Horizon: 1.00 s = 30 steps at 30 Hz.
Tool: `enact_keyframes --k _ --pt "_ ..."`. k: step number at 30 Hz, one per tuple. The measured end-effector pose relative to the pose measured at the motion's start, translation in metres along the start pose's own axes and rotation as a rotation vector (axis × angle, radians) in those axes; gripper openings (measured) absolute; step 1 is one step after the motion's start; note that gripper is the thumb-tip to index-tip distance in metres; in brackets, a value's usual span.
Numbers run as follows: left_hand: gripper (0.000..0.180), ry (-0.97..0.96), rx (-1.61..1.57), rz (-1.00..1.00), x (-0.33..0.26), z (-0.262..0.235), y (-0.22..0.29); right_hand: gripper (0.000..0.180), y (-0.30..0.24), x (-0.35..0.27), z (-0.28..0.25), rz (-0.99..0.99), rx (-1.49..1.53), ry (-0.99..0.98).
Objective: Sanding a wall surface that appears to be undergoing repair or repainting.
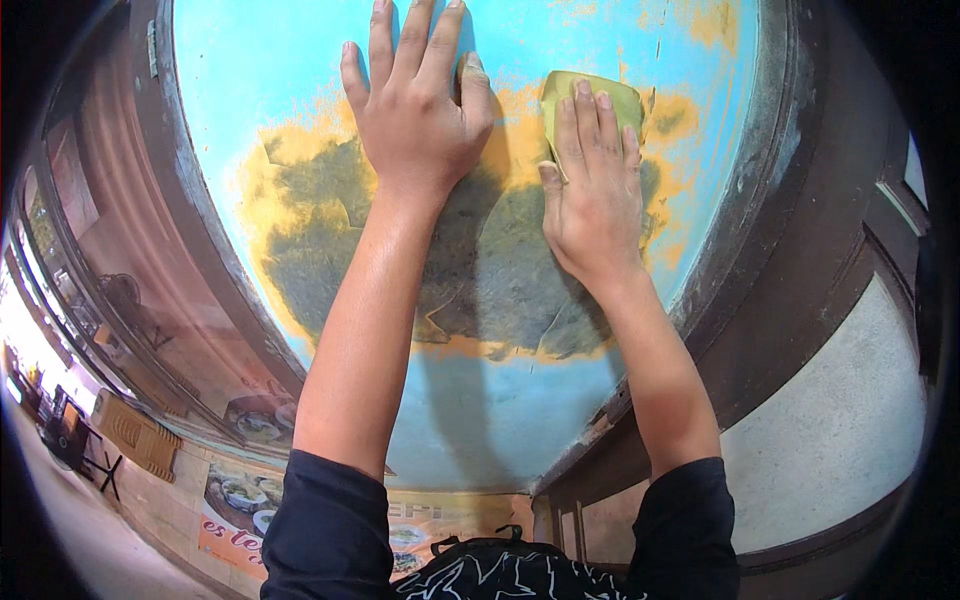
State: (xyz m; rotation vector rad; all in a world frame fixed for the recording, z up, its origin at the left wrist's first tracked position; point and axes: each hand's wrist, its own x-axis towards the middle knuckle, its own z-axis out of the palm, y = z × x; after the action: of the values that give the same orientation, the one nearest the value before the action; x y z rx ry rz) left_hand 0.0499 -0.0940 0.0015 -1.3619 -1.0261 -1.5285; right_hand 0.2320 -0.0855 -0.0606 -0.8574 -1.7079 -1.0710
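My left hand point(415, 105) lies flat with fingers spread on a light blue painted panel point(260, 70), holding nothing. My right hand point(592, 190) presses a yellowish-green sheet of sandpaper point(560, 92) against the same panel, fingers flat over it. Under both hands the blue paint is worn away into a large patch of orange and dark grey point(330, 230). Both forearms come up from the lower edge in dark short sleeves.
A dark brown frame point(770, 200) borders the panel on the right, and another frame edge point(190, 220) runs down the left. A pale grey wall point(840, 420) lies at the lower right. A glass window point(130, 300) and a food poster point(240, 500) are at the left.
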Motion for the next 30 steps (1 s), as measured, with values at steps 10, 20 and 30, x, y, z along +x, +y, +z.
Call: enact_keyframes --k 10,20,30 --pt "0.055 -0.018 -0.038 -0.028 -0.001 0.000 0.008 0.060 0.039 0.048 -0.007 -0.081 -0.001 0.152" --pt "0.056 0.018 -0.022 -0.007 -0.004 0.006 0.007 0.059 0.039 0.056 -0.012 -0.046 0.009 0.138" --pt "0.054 0.020 0.006 0.000 -0.008 0.008 0.000 0.057 0.036 -0.006 0.003 -0.049 0.004 0.042"
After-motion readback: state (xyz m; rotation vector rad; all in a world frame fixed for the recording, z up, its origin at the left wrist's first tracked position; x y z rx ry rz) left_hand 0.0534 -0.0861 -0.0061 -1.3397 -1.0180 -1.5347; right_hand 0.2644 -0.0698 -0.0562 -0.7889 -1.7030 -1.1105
